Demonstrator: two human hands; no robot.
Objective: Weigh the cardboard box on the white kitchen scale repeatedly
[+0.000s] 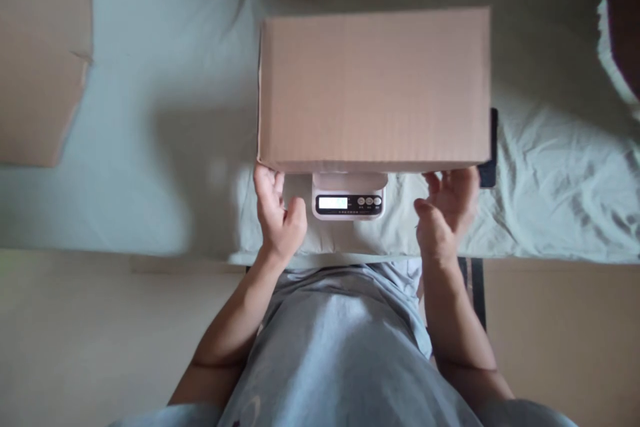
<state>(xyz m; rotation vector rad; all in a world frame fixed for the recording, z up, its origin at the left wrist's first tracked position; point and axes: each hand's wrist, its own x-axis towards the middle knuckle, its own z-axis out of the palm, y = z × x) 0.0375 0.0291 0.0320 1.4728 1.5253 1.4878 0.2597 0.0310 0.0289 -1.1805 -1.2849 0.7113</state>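
Resting on scale [349, 199], cardboard box [374, 88], left hand [277, 212], right hand [447, 210] spread apart at near edge.

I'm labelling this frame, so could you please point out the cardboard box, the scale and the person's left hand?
cardboard box [374, 88], head view, middle of its top face.
scale [349, 203], head view, its front display panel.
left hand [278, 217], head view, back of the hand.

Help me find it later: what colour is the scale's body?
White, with a dark display strip; the scale shows in the head view.

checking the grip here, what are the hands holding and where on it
Cardboard box, at its near bottom edge: left hand by the left corner, right hand by the right.
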